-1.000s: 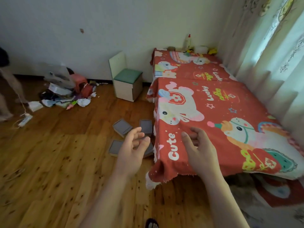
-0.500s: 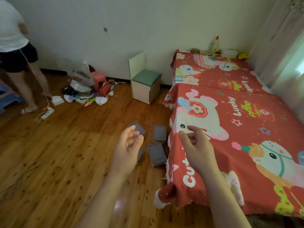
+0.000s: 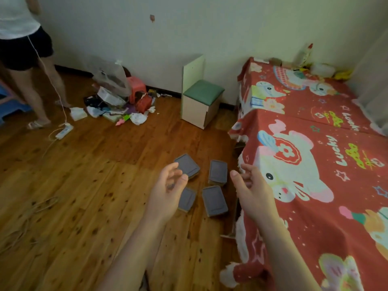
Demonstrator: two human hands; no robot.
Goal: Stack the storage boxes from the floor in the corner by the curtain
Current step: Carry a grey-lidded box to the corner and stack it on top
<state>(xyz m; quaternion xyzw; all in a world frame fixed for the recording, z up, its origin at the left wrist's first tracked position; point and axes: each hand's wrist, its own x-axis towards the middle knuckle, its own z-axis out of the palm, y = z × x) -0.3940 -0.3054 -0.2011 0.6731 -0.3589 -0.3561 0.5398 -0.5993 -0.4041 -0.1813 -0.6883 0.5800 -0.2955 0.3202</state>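
On the wooden floor [image 3: 84, 185], just left of the bed [image 3: 315, 164], four grey-lidded storage boxes [image 3: 214, 200] lie scattered and unstacked. Left hand [image 3: 168, 190] hovers above them, fingers loosely spread, holding nothing; it hides part of the near-left box. Right hand [image 3: 252, 192] hangs beside the bed edge, relaxed and empty too. Risks, as judged: boxes lie at mixed angles, so a hurried two-box grab may slip or knock a lid; the draped red cover [image 3: 247, 244] could snag the right hand. Curtain [image 3: 373, 80] corner is far right, well apart from the boxes. Against half a second ago, view has swung left, boxes sit more central, and both hands are nearer them.
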